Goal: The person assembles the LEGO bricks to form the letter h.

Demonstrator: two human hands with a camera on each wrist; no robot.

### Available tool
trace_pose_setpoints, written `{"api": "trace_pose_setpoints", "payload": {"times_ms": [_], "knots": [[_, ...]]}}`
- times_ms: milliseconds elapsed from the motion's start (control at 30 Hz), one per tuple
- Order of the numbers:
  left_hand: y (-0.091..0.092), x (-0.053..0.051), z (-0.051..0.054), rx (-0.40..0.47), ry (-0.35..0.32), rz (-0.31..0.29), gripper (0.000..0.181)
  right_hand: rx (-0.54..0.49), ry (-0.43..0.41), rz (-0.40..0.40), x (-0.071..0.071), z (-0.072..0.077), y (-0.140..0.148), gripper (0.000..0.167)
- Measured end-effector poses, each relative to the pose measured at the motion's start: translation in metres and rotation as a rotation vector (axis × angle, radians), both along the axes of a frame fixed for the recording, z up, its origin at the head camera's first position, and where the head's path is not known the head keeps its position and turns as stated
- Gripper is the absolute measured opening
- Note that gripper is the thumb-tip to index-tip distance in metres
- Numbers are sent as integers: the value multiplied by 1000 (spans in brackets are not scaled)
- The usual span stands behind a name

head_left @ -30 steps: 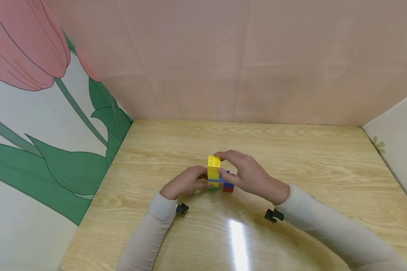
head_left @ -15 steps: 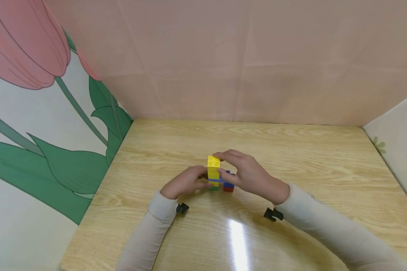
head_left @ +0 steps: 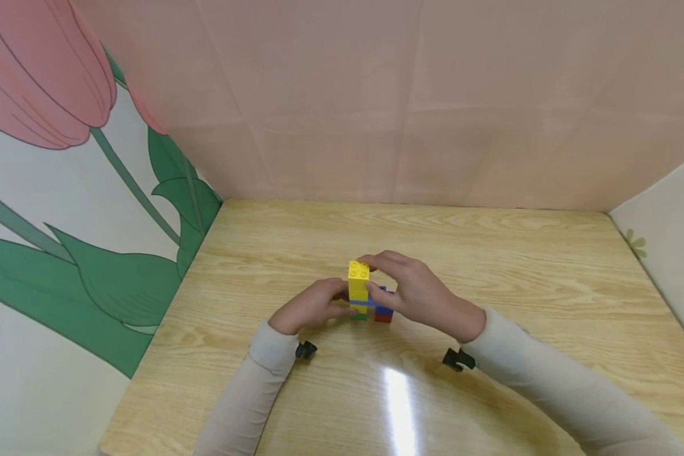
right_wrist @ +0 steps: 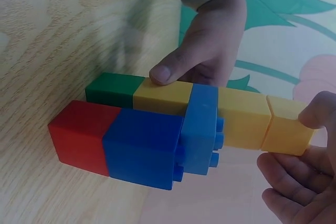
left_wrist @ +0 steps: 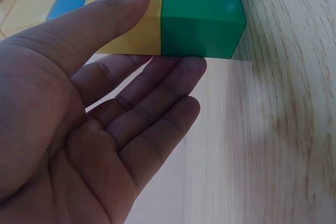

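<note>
A tower of toy building bricks stands on the table. Its base is a green brick; above that come a lower yellow brick, a light blue brick and two more yellow bricks. Beside it a dark blue brick sits on a red brick, and the light blue brick reaches sideways towards them. My left hand pinches the lower yellow brick, thumb on one face and fingers behind. With thumb and fingers, my right hand pinches the top yellow brick, whose studs face up.
The wooden table meets a pinkish cloth backdrop at the back. A tulip-patterned panel borders the left side, and a pale panel the right. A light reflection shines on the near tabletop.
</note>
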State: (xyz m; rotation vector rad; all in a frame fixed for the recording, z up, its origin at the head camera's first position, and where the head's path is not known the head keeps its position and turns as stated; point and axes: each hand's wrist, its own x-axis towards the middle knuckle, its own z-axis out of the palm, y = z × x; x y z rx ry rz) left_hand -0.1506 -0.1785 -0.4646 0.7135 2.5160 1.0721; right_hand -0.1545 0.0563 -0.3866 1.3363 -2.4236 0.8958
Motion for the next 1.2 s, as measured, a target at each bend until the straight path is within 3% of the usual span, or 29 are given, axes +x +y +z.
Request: {"api": "trace_pose_setpoints", "payload": {"times_ms": [633, 1200], "knots": [[0, 0, 1, -18, 1, 7, 38, 12, 89, 13, 0, 0, -1, 41], [0, 1, 1, -18, 1, 12, 38, 21, 70, -3, 1, -3, 0, 42]]}}
